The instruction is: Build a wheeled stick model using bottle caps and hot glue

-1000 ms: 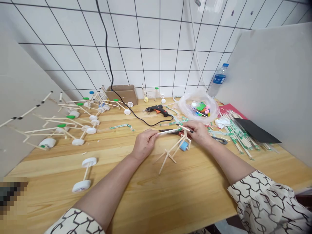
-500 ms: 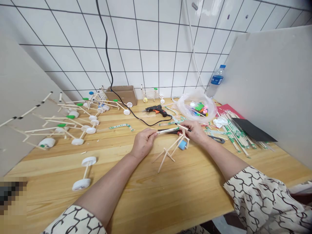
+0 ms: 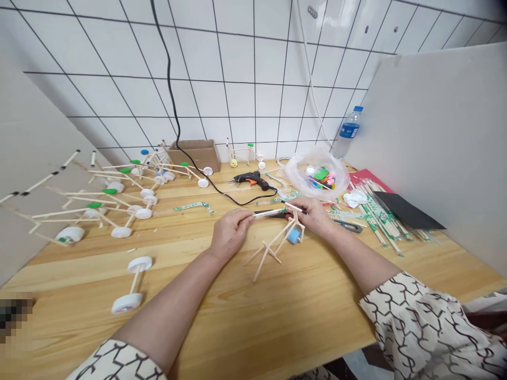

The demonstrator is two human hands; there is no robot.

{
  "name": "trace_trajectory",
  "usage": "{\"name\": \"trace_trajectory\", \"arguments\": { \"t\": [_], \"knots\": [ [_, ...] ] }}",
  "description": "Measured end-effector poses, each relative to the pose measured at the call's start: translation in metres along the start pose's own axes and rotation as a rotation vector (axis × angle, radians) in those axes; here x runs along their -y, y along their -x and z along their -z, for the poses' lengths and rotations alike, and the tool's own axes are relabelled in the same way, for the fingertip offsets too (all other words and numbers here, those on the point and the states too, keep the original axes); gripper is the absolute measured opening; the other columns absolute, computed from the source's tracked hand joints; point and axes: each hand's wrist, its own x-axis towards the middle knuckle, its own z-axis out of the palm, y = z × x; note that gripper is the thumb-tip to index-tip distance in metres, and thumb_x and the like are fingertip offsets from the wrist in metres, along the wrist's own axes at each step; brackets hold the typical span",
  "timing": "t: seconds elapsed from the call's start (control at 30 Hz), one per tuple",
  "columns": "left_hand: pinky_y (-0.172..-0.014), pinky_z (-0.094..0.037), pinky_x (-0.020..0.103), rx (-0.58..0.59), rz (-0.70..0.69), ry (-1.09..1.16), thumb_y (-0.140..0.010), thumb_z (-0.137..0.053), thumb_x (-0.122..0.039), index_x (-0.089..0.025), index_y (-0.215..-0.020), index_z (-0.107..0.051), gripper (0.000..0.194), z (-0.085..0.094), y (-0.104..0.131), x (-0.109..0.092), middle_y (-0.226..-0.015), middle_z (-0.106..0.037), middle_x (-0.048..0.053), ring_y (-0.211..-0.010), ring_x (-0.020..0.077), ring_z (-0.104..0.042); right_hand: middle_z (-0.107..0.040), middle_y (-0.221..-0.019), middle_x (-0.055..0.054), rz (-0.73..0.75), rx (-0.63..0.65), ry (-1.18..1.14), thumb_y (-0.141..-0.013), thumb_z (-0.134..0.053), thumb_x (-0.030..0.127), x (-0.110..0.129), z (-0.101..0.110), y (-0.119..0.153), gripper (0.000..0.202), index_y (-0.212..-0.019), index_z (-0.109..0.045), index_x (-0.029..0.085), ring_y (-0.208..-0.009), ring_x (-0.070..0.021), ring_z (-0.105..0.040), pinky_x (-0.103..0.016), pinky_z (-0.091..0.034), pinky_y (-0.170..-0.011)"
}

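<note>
My left hand (image 3: 231, 232) is closed, pinching the near end of a slim white paper-wrapped stick (image 3: 267, 213) with green print. The stick's other end reaches the small frame of wooden sticks (image 3: 280, 235). My right hand (image 3: 313, 215) is closed around the top of that frame, by its black-tipped crossbar (image 3: 295, 207). A blue wheel (image 3: 293, 235) sits on the frame, whose loose legs point down toward me. Behind the wrapped stick lies a dark tool with a red part, partly hidden, so its kind is unclear.
A glue gun (image 3: 253, 180) with a black cord lies behind my hands. A plastic bag (image 3: 295, 177) of coloured pieces, wrapped sticks (image 3: 380, 219) and a bottle (image 3: 348, 132) stand right. Left are several stick vehicles (image 3: 99, 206), a white-wheeled axle (image 3: 134, 279) and a cardboard box (image 3: 200, 154).
The whole view has shifted slightly, so things appear a little further left. Both hands keep their hold, with hardly any movement between them.
</note>
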Motion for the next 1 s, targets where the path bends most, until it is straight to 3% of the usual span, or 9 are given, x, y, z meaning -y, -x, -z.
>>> {"name": "trace_trajectory", "arguments": {
  "t": [0.23,0.47,0.8,1.0],
  "knots": [
    [-0.075,-0.048,0.029,-0.039,0.005,0.041,-0.083,-0.047,-0.028,-0.017,-0.084,-0.068,0.024,0.002,-0.001,0.003,-0.084,-0.070,0.006,-0.081,0.0187,-0.063,-0.069,-0.079,-0.005,-0.066,-0.034,-0.045,-0.080,-0.054,0.027,-0.006,0.004,0.003,0.017,-0.086,-0.067,0.019,-0.072,-0.0185,-0.062,-0.027,-0.046,-0.061],
    [-0.076,-0.049,0.029,-0.034,-0.026,0.058,-0.083,-0.048,-0.026,-0.017,-0.084,-0.068,0.022,0.004,-0.001,0.000,-0.083,-0.070,0.006,-0.079,0.0180,-0.062,-0.067,-0.067,-0.003,-0.123,-0.059,-0.081,-0.077,-0.056,0.030,-0.004,0.007,0.004,0.017,-0.072,-0.066,0.018,-0.067,-0.0178,-0.060,-0.027,-0.046,-0.058],
    [-0.076,-0.048,0.028,-0.039,0.028,0.110,-0.082,-0.047,-0.027,-0.013,-0.084,-0.067,0.024,0.008,-0.002,-0.001,-0.084,-0.069,0.007,-0.078,0.0178,-0.061,-0.061,-0.064,-0.001,-0.204,-0.179,-0.197,-0.074,-0.055,0.034,0.008,0.027,0.001,0.018,-0.070,-0.060,0.017,-0.060,-0.0160,-0.059,-0.028,-0.046,-0.056],
    [-0.075,-0.049,0.028,-0.043,0.030,0.133,-0.081,-0.047,-0.025,-0.014,-0.082,-0.066,0.022,0.009,-0.003,-0.002,-0.083,-0.069,0.006,-0.077,0.0178,-0.062,-0.062,-0.062,0.000,-0.234,-0.123,-0.251,-0.073,-0.057,0.031,0.008,0.022,0.002,0.016,-0.069,-0.058,0.016,-0.057,-0.0144,-0.059,-0.026,-0.047,-0.054]
  ]
}}
